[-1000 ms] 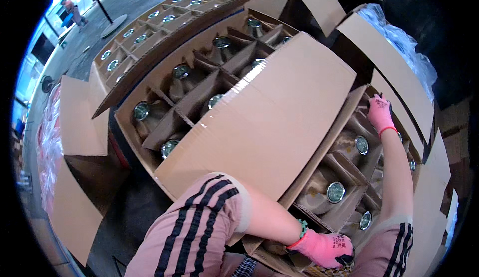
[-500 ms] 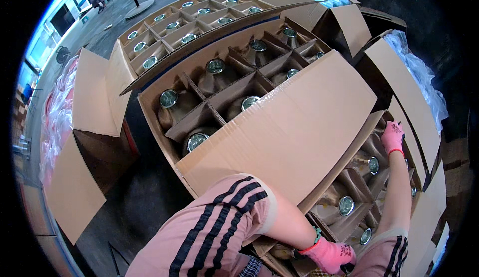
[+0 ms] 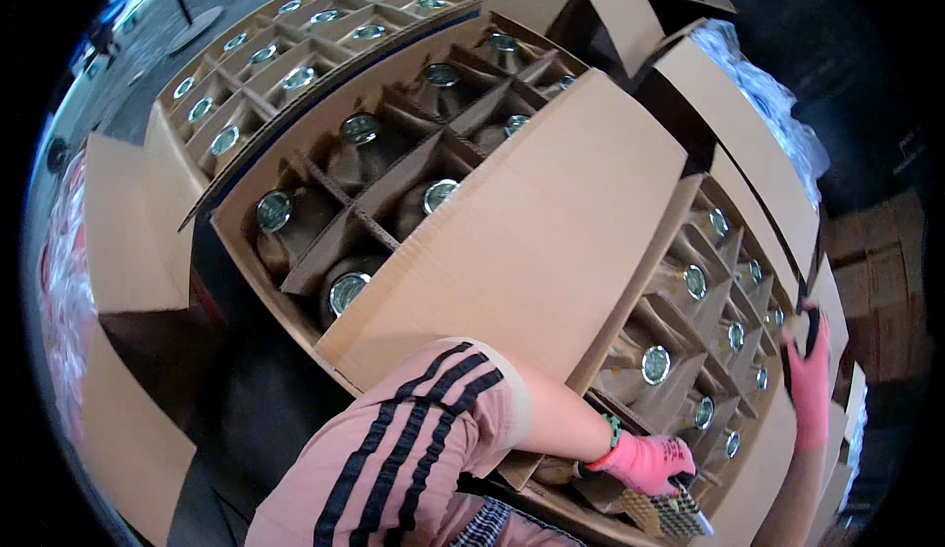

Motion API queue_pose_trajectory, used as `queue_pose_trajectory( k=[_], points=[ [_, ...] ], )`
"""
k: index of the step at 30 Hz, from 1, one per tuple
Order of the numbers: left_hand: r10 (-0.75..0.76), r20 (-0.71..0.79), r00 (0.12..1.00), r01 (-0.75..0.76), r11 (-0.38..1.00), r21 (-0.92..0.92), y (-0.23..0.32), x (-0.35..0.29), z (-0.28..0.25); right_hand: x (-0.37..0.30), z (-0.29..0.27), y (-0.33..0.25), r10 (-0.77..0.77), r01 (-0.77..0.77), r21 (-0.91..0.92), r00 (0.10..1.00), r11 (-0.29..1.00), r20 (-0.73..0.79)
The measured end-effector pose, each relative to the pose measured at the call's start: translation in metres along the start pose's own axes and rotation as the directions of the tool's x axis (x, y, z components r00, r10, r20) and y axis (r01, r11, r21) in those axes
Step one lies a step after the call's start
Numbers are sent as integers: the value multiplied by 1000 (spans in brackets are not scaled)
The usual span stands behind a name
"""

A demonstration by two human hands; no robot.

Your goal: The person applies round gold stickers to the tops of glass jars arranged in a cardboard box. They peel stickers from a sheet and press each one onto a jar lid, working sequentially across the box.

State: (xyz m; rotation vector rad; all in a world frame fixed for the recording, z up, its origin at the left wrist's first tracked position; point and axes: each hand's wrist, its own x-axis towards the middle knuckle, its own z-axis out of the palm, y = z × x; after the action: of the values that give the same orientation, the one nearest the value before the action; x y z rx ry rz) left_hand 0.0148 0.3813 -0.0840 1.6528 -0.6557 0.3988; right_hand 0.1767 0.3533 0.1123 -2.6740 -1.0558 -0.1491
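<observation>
Gloved in pink, a worker bent over rows of open cardboard boxes packed with glass bottles, both hands at the box on the right (image 3: 642,281). Nine of its bottles (image 3: 657,364) showed their round mouths, standing in separate compartments between cardboard dividers. The left hand (image 3: 648,463), below a green wristband (image 3: 615,433), was at the box's near end, just above a patterned piece with a pale edge (image 3: 655,515); its fingers curled downward, but whether they were clamped on that piece could not be told. The right hand (image 3: 809,380) was raised at the box's far side, beside the outer flap, with thumb and fingers apart and the tips blurred.

In the middle box (image 3: 236,214), eight bottle mouths (image 3: 360,128) could be seen, one to a compartment, while a broad flap (image 3: 532,222) lay across the rest. Beyond it, a third box (image 3: 175,153) showed twelve more bottles (image 3: 298,77) in a grid of its own. At left, a carton flap (image 3: 138,232) stood in front of crumpled clear plastic (image 3: 64,291) with reddish color showing through. More plastic, bluish and wrinkled (image 3: 763,104), bulged behind the flaps at upper right.
</observation>
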Motion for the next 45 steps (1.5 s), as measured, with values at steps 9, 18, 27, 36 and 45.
queue_pose_trajectory(
  k=[9,18,27,36,45],
  points=[
    [52,162,985,-56,998,15,9,3,-19,-268,-26,57,511,-504,-313,857,805,-65],
    [-340,197,920,339,940,39,50,16,-50,-298,15,53,362,-150,857,931,493,-45],
    [-345,-105,933,358,920,159,194,-18,-125,-263,19,-12,203,-2,964,978,264,-53],
    [-565,-825,10,949,-254,185,211,-121,-187,-279,59,6,-33,-161,986,987,-39,160],
    [-290,-956,35,973,-209,99,188,-167,-213,-280,64,32,-253,-187,975,956,-124,151]
  ],
)
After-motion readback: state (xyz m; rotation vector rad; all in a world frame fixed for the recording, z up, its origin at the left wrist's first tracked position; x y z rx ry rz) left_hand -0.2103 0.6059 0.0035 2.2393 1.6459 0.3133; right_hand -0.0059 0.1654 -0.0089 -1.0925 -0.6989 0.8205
